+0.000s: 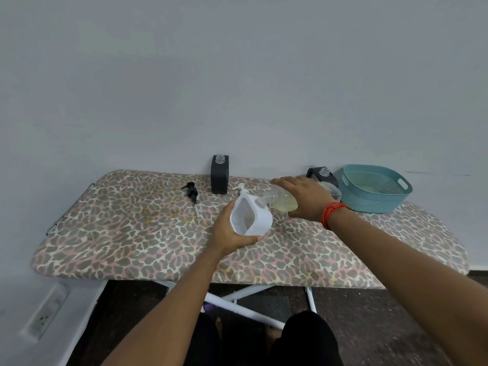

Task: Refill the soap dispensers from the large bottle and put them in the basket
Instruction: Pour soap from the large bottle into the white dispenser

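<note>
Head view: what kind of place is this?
Probably a room in a home: an ironing board with a leopard-print cover serves as table, against a plain wall with a low socket.

Head-worn wide view, facing forward and down, near ironing board (158, 233)

- What's that big bottle (278, 199) made of?
- Clear, shiny plastic. My white dispenser (260, 220) is smooth plastic, not shiny.
- And the bench (132, 233)?
- Spotty cloth on top. The basket (369, 202) is bumpy plastic.
</note>
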Available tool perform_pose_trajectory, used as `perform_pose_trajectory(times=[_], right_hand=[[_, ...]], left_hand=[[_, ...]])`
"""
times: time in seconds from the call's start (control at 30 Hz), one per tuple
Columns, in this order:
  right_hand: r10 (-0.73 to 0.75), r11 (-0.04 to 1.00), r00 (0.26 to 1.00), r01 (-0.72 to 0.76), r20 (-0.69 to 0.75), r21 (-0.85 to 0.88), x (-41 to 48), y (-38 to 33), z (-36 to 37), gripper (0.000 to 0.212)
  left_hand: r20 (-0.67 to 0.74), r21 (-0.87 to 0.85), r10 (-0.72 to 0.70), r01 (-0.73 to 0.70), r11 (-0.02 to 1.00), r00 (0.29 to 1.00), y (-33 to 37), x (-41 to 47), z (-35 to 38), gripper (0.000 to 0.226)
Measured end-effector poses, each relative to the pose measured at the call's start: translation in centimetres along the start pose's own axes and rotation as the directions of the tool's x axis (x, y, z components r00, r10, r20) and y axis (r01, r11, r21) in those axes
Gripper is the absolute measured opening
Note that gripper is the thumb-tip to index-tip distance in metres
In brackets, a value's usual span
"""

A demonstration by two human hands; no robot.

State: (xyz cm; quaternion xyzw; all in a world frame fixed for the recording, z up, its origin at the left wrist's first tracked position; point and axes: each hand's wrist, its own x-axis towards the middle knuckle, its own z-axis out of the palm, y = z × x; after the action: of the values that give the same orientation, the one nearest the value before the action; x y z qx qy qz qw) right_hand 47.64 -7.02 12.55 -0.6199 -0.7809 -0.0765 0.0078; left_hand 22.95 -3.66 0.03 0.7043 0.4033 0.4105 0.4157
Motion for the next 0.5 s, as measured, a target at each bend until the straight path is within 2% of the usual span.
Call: perform_pose_trajectory(times=[0.5], right_hand=[[-0.048, 0.984, 0.999, 0.043, -0.024, -0.175, 0.23, 0.20, -0.62, 0.097]], left_hand=[[-0.009, 0.057, 0.018, -0.018, 0.998, 1.000, 0.37, -0.02, 0.05, 0.102]])
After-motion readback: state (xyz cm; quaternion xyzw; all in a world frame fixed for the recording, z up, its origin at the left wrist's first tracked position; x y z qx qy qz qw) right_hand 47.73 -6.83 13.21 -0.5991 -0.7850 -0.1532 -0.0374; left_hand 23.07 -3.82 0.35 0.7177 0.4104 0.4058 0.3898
